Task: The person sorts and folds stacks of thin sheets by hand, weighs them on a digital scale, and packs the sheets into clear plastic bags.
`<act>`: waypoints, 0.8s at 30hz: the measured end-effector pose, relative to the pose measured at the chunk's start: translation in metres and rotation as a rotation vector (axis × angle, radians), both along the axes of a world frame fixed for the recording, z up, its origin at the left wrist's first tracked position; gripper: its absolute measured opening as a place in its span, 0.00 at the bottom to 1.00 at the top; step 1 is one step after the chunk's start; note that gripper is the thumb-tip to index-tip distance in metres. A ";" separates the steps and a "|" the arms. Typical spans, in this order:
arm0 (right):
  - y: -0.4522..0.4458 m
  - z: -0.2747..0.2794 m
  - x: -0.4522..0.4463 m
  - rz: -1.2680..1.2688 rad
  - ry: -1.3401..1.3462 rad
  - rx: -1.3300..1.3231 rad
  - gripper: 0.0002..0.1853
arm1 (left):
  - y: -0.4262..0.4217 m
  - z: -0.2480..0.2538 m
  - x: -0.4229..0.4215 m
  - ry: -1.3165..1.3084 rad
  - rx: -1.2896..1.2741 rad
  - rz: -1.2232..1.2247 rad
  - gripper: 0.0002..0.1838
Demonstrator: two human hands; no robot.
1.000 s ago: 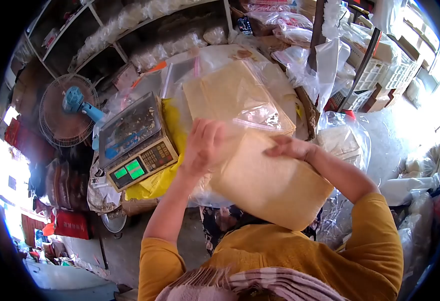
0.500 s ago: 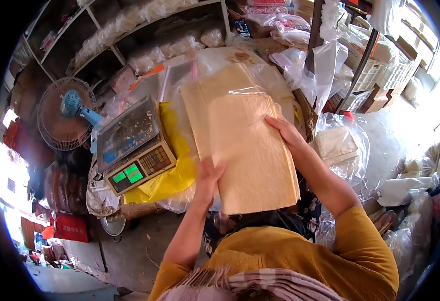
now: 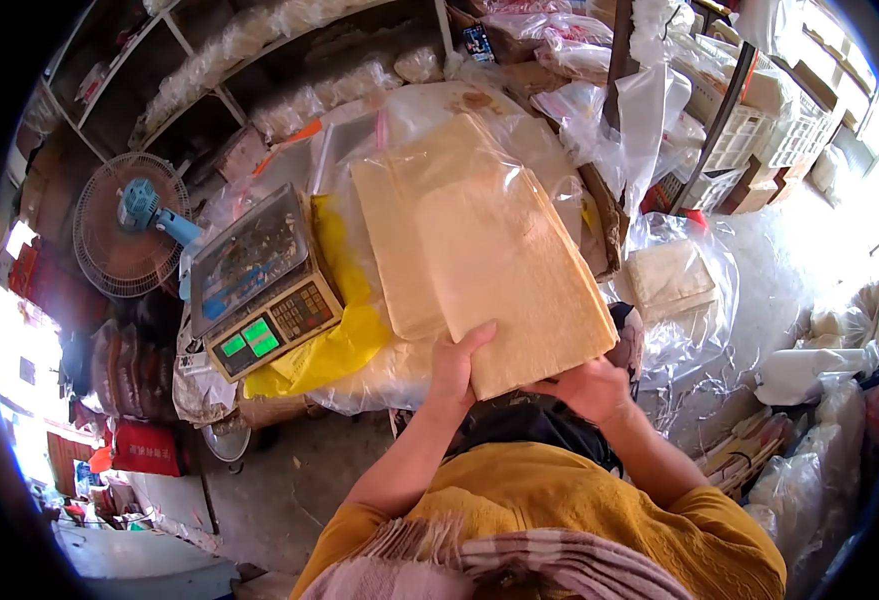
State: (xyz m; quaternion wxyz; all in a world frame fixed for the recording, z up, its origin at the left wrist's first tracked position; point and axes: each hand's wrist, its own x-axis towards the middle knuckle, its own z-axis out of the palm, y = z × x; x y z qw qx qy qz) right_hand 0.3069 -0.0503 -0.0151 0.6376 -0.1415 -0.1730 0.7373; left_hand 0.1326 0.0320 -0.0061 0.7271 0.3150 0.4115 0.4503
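Note:
A stack of tan sheets [image 3: 524, 285] lies at an angle over the front of the table, partly on top of another tan stack [image 3: 384, 220] in clear plastic. My left hand [image 3: 456, 360] grips its near left corner, thumb on top and fingers hidden beneath. At the near right edge is my right hand [image 3: 591, 388], its fingers curled at the underside of the sheets and partly blurred. Left of the stacks, a scale [image 3: 279, 325] with a green display rests beside yellow plastic [image 3: 354, 325].
A fan [image 3: 131, 225] stands left of the scale. Shelves [image 3: 229, 100] with bagged goods run behind the table. On the right are a clear bag with tan sheets [image 3: 671, 280], white crates [image 3: 734, 140] and a dark post [image 3: 621, 70]. Plastic bags lie at the lower right.
The tan stack has turned, its near end swinging right. My right hand has moved from the stack's upper right side down to its near edge. My left hand has shifted right onto the corner.

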 end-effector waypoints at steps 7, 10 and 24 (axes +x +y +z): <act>-0.001 -0.004 -0.010 -0.179 -0.309 -0.255 0.17 | 0.014 0.041 0.003 1.328 1.403 0.330 0.43; -0.004 0.000 -0.014 -0.168 -0.396 -0.230 0.16 | 0.066 0.061 0.059 1.306 1.472 0.098 0.35; 0.047 0.011 -0.030 -0.150 -0.264 -0.173 0.15 | 0.093 0.082 0.049 1.435 1.808 -0.208 0.09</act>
